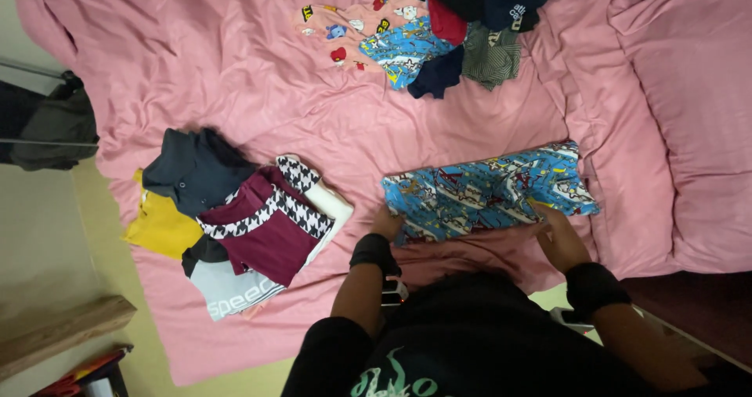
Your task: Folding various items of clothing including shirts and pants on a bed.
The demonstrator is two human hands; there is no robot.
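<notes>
A blue patterned cotton garment [487, 191], folded into a long strip, is being held flat near the bed's near edge. Its left end is being pressed by the left hand [387, 226], its lower right edge by the right hand [558, 236], fingers flat. The fold could slip open on the rumpled pink bedsheet [258, 76]. A stack of folded shirts [235, 217] is lying leftward.
</notes>
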